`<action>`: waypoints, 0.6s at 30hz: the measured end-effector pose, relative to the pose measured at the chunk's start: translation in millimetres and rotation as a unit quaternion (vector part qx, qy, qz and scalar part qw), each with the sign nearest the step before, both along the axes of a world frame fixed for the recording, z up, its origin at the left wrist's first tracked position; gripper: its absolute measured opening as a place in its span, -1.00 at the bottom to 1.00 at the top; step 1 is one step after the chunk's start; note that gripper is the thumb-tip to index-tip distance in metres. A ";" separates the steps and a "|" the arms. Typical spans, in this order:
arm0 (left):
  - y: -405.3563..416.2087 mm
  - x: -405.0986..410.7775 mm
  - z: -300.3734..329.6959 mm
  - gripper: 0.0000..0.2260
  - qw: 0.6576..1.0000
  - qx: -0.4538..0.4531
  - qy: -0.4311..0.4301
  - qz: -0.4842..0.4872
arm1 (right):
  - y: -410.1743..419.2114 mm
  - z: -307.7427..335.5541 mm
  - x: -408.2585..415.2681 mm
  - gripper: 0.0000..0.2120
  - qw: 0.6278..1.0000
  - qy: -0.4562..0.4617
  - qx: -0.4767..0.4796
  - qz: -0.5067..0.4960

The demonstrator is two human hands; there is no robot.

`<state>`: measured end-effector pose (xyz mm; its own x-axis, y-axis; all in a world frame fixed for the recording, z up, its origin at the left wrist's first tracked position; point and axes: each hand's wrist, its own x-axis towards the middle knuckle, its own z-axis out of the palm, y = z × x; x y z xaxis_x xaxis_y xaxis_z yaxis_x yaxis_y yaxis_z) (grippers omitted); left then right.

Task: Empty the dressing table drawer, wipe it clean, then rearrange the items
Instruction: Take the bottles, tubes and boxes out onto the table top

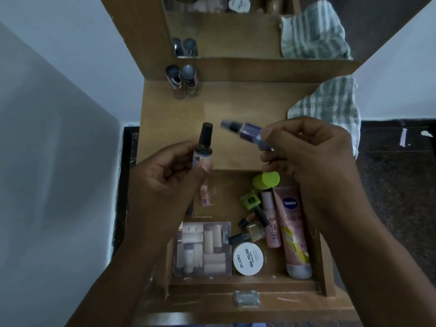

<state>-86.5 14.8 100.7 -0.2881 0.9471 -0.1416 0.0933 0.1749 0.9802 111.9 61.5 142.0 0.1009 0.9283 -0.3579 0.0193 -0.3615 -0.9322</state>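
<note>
Nearest us, open wooden drawer (326,263) still full: white round jar (247,258), pink tube (293,230). Above it, our left hand (165,175) pinches a dark-capped small bottle (204,147) upright; at its 3 o'clock, right hand (306,147) grips a blurred purple bottle (250,133). Striped cloth (330,107) beyond, 1 o'clock.

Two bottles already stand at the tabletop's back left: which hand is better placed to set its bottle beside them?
Left, probably. The left hand holds its bottle upright on the same side as the standing bottles; the right hand holds its purple bottle tilted, farther right.
</note>
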 end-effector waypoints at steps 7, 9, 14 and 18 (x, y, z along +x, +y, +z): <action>56.9 17.9 5.2 -0.71 0.992 0.056 0.107 0.022 | 30.7 -17.2 -14.9 -0.84 0.983 0.167 -0.053 -0.044; 69.4 22.3 1.8 -0.70 0.985 0.079 0.151 0.036 | 39.4 -24.5 -22.9 -0.77 0.987 0.154 -0.034 -0.027; 89.9 30.5 -12.9 -0.69 0.969 0.124 0.210 0.047 | 56.1 -42.1 -38.8 -0.80 0.996 -0.024 0.077 -0.028; 102.3 31.1 -25.3 -0.71 0.956 0.134 0.250 0.068 | 67.5 -49.8 -42.9 -0.86 0.966 -0.200 0.166 -0.006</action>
